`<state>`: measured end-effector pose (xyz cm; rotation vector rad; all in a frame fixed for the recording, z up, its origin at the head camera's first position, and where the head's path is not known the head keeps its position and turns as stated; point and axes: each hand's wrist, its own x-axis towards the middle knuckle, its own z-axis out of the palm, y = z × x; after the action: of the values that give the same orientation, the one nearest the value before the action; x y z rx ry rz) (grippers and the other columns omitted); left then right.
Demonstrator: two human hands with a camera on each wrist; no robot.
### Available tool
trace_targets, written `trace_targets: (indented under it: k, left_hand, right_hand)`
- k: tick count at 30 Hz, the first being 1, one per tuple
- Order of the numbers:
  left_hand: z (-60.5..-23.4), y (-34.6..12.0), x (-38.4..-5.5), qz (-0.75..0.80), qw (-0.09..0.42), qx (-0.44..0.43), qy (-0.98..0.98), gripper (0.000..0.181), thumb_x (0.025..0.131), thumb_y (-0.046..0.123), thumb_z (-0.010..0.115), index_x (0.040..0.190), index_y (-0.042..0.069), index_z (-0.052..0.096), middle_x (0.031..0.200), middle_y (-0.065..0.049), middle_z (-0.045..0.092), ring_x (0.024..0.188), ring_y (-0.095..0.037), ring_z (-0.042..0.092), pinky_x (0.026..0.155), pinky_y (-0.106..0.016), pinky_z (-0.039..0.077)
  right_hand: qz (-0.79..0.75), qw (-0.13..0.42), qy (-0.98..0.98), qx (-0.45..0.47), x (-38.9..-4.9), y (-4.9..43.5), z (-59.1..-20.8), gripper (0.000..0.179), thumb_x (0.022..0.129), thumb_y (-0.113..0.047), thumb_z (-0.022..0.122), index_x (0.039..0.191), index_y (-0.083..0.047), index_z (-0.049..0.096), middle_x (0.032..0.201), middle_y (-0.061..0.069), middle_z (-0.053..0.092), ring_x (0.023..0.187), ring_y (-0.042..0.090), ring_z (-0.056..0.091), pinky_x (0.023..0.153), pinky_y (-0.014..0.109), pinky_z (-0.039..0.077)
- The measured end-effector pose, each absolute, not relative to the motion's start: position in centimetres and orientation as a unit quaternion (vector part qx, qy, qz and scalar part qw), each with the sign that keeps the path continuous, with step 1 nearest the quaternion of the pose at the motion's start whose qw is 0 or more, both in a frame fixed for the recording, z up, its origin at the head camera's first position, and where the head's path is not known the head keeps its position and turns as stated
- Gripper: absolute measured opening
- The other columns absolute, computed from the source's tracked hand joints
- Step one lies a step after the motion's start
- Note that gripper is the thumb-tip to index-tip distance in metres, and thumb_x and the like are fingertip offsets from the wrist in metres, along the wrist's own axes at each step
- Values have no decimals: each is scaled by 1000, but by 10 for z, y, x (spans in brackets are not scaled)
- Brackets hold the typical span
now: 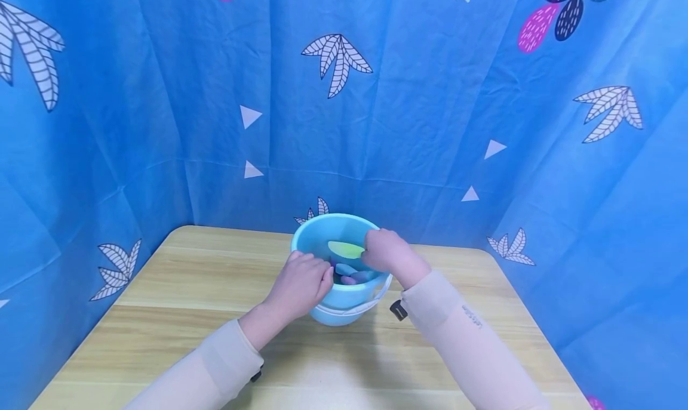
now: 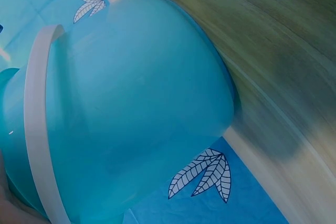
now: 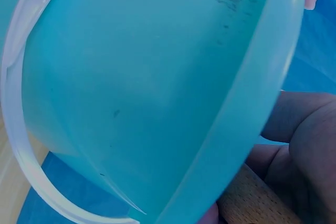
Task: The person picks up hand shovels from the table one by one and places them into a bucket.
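Note:
A light blue bucket [image 1: 335, 317] with a white handle [image 1: 357, 308] stands on the wooden table. My left hand [image 1: 303, 281] grips its rim at the front left; in the left wrist view only a bit of that hand shows at the lower left corner. Over the right side of the rim, my right hand [image 1: 388, 253] is curled around a brown wooden handle [image 3: 257, 198]. A pale green oblong utensil head [image 1: 346, 250] shows inside the bucket, right beside that fist. Lower in the bucket lie several blue and purple pieces [image 1: 349, 280], partly hidden by the front rim.
The wooden table [image 1: 215, 279] has the bucket near its back edge. A blue curtain [image 1: 408, 129] with leaf and triangle prints hangs behind the table and along both sides. The white bucket handle hangs down around the front.

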<state>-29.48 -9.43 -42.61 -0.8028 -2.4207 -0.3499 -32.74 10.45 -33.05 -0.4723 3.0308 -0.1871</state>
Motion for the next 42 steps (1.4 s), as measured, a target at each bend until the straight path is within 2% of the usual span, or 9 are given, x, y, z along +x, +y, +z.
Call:
trace_targets:
  k: [9, 20, 27, 34, 38, 42]
  left_hand:
    - [-426, -95, -294, -133, 280, -301, -902, 29, 100, 27, 50, 72, 23, 56, 62, 13, 43, 67, -10, 42, 76, -34, 37]
    - [-424, -93, -292, -134, 282, -297, -902, 27, 99, 24, 55, 71, 23, 56, 63, 12, 45, 67, -11, 41, 76, -35, 36]
    - [-424, -91, -290, -136, 287, -298, -900, 29, 98, 23, 57, 69, 23, 53, 62, 12, 44, 65, -12, 41, 75, -35, 36]
    - [-423, -92, -290, -136, 291, -301, -898, 30, 99, 24, 50, 69, 23, 53, 63, 12, 46, 65, -11, 41, 75, -35, 37]
    - [-422, -92, -289, -135, 286, -303, -899, 32, 100, 25, 47, 68, 24, 51, 62, 12, 46, 65, -11, 41, 75, -35, 37]
    - [-423, -92, -289, -137, 285, -301, -900, 30, 98, 24, 51, 68, 24, 51, 62, 12, 45, 65, -11, 41, 75, -35, 37]
  right_hand:
    - [-43, 37, 986, -157, -332, 98, -336, 15, 91, -13, 61, 77, -10, 61, 68, 4, 53, 66, 22, 53, 66, 35, 46]
    - [-34, 40, 985, -162, -337, 97, -345, 4, 89, -13, 65, 88, -9, 65, 82, 5, 61, 77, 23, 56, 78, 38, 49]
    - [-31, 49, 986, -156, -340, 97, -348, 7, 88, -14, 67, 92, -9, 66, 84, 4, 62, 79, 23, 57, 85, 39, 48]
    - [-19, 61, 985, -160, -341, 90, -349, 8, 88, -15, 69, 92, -9, 65, 84, 5, 62, 79, 22, 56, 80, 37, 49]
    - [-20, 68, 987, -145, -342, 87, -351, 15, 89, -17, 69, 100, -7, 67, 91, 6, 64, 83, 22, 57, 82, 37, 49]
    - [-20, 79, 988, -133, -343, 86, -354, 18, 90, -15, 69, 106, -7, 67, 95, 5, 65, 85, 22, 57, 83, 37, 49]
